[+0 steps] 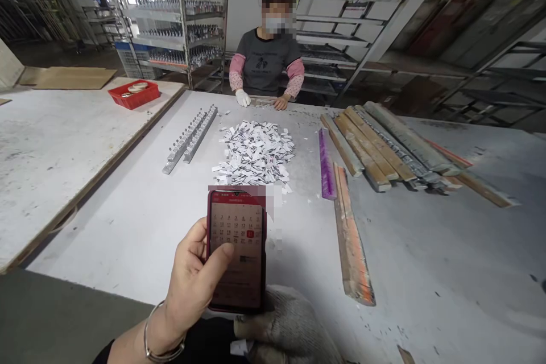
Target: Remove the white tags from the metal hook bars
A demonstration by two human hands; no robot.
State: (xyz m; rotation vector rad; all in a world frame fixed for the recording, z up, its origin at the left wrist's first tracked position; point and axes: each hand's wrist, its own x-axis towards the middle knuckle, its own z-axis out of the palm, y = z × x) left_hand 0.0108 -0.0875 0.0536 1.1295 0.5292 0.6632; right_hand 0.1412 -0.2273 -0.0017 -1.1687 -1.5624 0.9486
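My left hand [194, 273], bare with a metal bangle at the wrist, is closed around a phone [237, 278] in a dark red case. Its thumb lies over the screen, which shows a calendar page with one date marked red. Below the phone, at the bottom edge, is my right hand [294, 324] in a greyish knit glove. A small white piece [241, 347] shows between its thumb and fingers, partly cut off by the frame. Beyond the phone, a loose heap of small white and grey pieces [258, 151] lies on the white table [128, 239].
Two strips with small knobs [190, 139] lie left of the heap. On the right are a purple bar [326, 165], an orange-stained wooden strip [353, 239] and stacked wooden bars [371, 148]. A red tray [134, 94] sits far left. Opposite stands a masked co-worker [268, 62], hands at the table edge.
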